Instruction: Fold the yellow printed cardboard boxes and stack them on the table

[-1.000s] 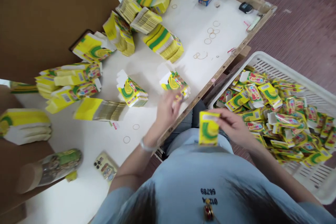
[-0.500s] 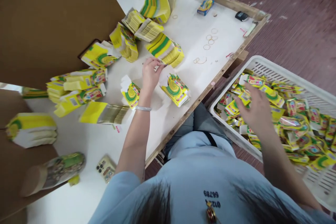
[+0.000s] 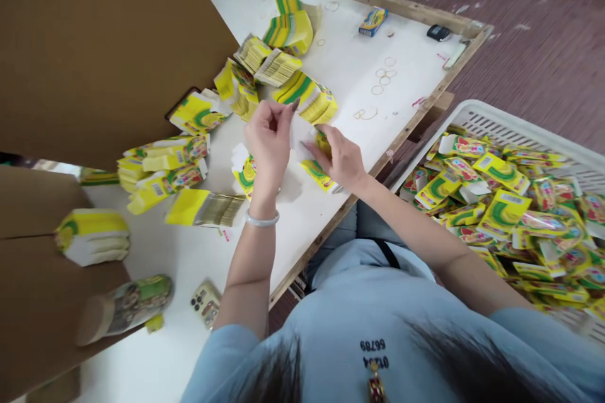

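My left hand [image 3: 270, 146], with a pale bangle at its wrist, is closed in a pinch over the table; what is in its fingertips, if anything, I cannot make out. Facing it, my right hand [image 3: 344, 158] grips a small yellow-green carton [image 3: 323, 141] between thumb and fingers. A white flap [image 3: 300, 133] shows between the two hands. Beneath the right hand lies a small pile of yellow cartons [image 3: 316, 175], partly hidden. Another flat carton [image 3: 246, 177] rests beside my left wrist, partly covered by it.
Several stacks of flat cartons [image 3: 289, 31] line the cardboard wall [image 3: 118, 44]. Rubber bands [image 3: 384, 75], a blue box [image 3: 373, 21] and a black object [image 3: 438, 32] lie on the white table. A jar [image 3: 137, 305] and phone [image 3: 206, 303] are at left. At right stands a white basket [image 3: 534, 138] of cartons.
My right hand has moved left from over the basket to the table and taken hold of a carton. My left hand stays pinched near the same spot. The view has shifted slightly.
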`<state>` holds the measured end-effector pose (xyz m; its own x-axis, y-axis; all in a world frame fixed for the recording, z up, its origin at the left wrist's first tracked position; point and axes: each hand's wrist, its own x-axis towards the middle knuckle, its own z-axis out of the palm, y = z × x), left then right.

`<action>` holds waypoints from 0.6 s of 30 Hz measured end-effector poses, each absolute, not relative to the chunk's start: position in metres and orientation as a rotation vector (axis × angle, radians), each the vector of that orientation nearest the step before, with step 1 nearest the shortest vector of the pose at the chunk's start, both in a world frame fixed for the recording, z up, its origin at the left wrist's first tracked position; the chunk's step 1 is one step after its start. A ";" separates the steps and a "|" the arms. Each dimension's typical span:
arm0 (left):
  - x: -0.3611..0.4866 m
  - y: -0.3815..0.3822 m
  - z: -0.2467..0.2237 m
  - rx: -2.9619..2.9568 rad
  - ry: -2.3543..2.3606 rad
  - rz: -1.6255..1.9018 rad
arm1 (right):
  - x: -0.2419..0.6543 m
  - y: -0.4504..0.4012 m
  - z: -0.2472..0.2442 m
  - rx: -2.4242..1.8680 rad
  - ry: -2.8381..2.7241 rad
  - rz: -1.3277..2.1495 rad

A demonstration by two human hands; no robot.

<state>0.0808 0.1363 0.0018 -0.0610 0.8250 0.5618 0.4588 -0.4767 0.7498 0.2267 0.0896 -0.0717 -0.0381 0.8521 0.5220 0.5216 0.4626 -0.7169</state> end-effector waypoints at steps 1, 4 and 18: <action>0.081 0.132 0.002 1.866 1.352 1.543 | 0.230 0.085 -0.073 -1.151 -1.685 0.395; 0.088 0.109 -0.013 1.823 1.132 1.505 | 0.246 0.068 -0.074 -1.076 -1.589 0.394; 0.135 -0.035 -0.086 1.597 0.955 0.999 | 0.271 -0.021 -0.057 -1.165 -1.018 1.048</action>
<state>0.1352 -0.0345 -0.0855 0.3513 0.9235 0.1540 0.1126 -0.2050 0.9723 0.2709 -0.0215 -0.0567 0.2093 0.9755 0.0683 -0.0969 0.0902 -0.9912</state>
